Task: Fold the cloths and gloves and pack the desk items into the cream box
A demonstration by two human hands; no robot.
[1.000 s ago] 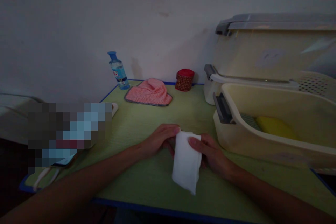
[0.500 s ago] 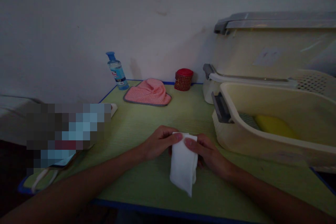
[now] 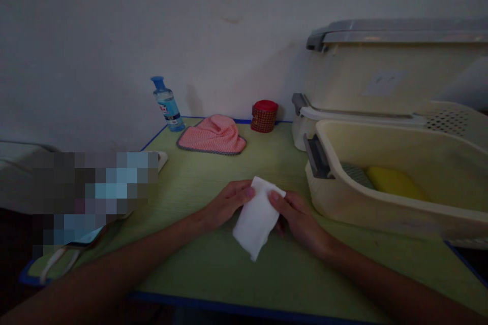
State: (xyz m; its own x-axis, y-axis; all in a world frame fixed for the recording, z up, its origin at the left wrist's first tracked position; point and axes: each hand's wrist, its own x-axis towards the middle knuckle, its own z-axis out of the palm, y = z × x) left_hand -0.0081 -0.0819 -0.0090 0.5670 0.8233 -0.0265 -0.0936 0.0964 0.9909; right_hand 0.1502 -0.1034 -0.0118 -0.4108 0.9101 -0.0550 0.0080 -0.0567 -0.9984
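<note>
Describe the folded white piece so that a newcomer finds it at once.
At the green table, find the left hand and right hand. They hold the folded piece between them; unlike the pink cloth lying behind, it is plain white.

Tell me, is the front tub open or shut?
Open: nothing covers the top of the front tub, and you can see a yellow thing lying inside.

Room in a home, by appearance; which room, cannot be told; plain pale wall (image 3: 221,56), marked; green table (image 3: 198,274), blue-edged; cream storage box (image 3: 351,76) with grey lid (image 3: 400,30); open cream bin (image 3: 343,208); pink cloth (image 3: 211,134), dark-trimmed; blue-capped bottle (image 3: 170,109); small round container (image 3: 264,118), red-lidded.
</note>
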